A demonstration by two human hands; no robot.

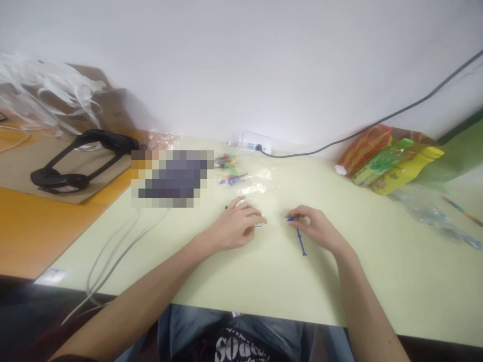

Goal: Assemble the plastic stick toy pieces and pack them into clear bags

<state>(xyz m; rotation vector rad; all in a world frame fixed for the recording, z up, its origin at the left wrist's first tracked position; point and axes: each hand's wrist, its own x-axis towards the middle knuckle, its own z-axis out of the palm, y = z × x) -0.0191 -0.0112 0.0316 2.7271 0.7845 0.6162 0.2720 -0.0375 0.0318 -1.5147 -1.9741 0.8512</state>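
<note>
My right hand [315, 226] pinches the top end of a thin blue plastic stick-like piece [301, 242], which slants down toward the tabletop. My left hand [237, 225] curls palm-down around something small. White and yellow bits of it [258, 224] peep out by the fingers, and a dark tip shows on the far side; its kind is hidden. Beyond my left hand, several small coloured plastic pieces [226, 161] lie in and around clear plastic bags [256, 183].
A blurred-out dark device [175, 176] sits left of the bags, with pale cables [109, 256] running over the edge. A power strip [252, 143] rests by the wall. Snack bags [405, 168] and a green bottle [392, 156] stand right. A black frame [85, 161] lies far left.
</note>
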